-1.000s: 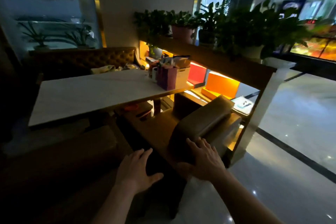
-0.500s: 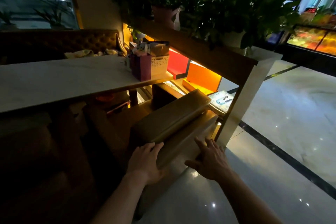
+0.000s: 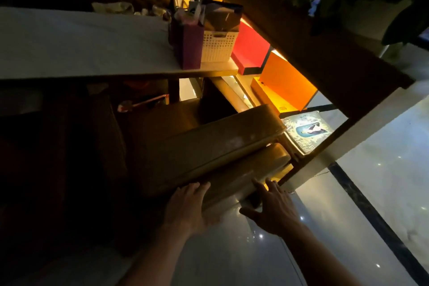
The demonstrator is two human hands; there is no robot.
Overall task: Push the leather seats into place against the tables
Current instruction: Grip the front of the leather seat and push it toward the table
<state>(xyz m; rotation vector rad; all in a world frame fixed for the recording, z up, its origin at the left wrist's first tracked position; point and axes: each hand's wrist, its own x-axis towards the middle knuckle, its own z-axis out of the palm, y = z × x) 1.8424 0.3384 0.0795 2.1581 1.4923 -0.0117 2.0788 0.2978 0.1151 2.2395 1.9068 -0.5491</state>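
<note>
A tan leather seat point(image 3: 213, 144) with a padded backrest stands at the near side of a white-topped table point(image 3: 76, 46). My left hand point(image 3: 189, 206) lies flat against the back of the seat, fingers together. My right hand point(image 3: 272, 209) presses its fingertips on the seat's lower right corner, thumb spread out. Neither hand grips anything. The seat's front part lies in shadow under the table edge. A second dark seat at the left is barely visible.
A purple bag point(image 3: 189, 46) and a white basket point(image 3: 218, 46) stand on the table's right end. A wooden divider shelf point(image 3: 325, 58) with plants, red and orange panels point(image 3: 285, 86) and a white post point(image 3: 329, 160) borders the seat on the right. Glossy floor point(image 3: 371, 193) stretches right.
The seat has slid further in toward the table and the divider. My view has come closer and tilted down. Both hands stay on the seat's back.
</note>
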